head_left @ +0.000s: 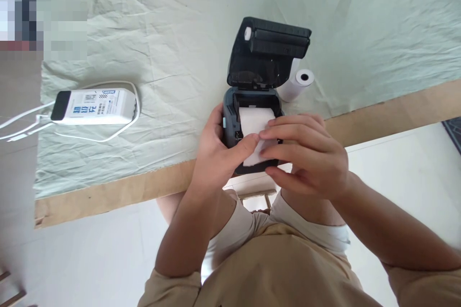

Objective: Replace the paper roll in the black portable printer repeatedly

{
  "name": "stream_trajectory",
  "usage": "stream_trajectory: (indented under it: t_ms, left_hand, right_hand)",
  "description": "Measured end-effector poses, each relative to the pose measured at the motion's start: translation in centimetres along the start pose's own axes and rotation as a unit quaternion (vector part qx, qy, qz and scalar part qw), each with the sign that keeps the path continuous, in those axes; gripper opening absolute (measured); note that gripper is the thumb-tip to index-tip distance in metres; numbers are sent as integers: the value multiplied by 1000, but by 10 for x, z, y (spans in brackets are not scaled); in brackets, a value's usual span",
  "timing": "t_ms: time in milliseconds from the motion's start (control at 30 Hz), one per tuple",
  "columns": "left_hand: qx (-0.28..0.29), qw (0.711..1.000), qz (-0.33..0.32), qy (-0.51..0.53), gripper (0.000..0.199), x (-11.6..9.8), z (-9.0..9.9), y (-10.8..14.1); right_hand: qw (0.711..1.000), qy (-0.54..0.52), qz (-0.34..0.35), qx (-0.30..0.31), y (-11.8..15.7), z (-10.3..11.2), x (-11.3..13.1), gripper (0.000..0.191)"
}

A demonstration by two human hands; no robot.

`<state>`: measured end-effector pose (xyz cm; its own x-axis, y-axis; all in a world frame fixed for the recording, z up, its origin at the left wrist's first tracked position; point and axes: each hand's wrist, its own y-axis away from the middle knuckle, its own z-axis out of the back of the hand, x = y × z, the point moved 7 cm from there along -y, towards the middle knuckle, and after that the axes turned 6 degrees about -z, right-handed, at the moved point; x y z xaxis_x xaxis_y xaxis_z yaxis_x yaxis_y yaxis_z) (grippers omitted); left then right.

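A small dark label or receipt printer [227, 105] has its black lid [268, 53] raised, and a white paper roll [255, 117] sits in its bay. My left hand [218, 153] grips the printer's left side, fingers around the outside and thumb lying on the paper. From the right, my right hand [309, 156] has its fingertips closed in on the paper's right side; the fingers cover that edge of the bay. A second white paper roll [297, 85] lies on the cloth just behind the printer, partly hidden by the lid.
A pale green cloth [173, 48] covers the table, wrinkled, with a bare wooden front edge [118, 192]. On the left lies a white power strip [97, 105] with a black end and white cables. My lap is below the table edge.
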<state>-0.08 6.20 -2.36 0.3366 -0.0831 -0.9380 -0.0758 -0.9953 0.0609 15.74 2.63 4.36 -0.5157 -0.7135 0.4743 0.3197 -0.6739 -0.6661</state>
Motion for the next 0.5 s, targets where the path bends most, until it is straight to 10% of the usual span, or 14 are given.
stream_trajectory:
  t_ms: [300,500]
  left_hand:
    - [-13,999,3,-46,58,-5,1,1]
    - [-30,998,-2,-51,51,-6,2,1]
  right_hand:
    - [985,-37,-133,-103,-33,28,-39,35]
    - [964,-101,-173,-176,-34,34,-48,5]
